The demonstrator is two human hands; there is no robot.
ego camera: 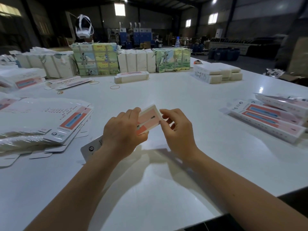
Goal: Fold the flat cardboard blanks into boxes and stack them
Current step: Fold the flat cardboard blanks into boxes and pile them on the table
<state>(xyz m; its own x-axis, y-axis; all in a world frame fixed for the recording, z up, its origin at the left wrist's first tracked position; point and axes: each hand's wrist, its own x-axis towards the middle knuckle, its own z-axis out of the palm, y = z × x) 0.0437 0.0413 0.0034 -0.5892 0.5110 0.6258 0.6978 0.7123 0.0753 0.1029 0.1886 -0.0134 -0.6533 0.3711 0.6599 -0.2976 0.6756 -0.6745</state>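
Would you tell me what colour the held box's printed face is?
Pink and orange-red with a white border, seen from the head view.

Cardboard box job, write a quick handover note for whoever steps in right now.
Left hand and right hand both hold one box above the table, still being folded.
Flat blanks sit piled at the left.
Finished boxes are stacked at the right.
Left to do: close this box, add it to the right stack, then keep working through the blanks.
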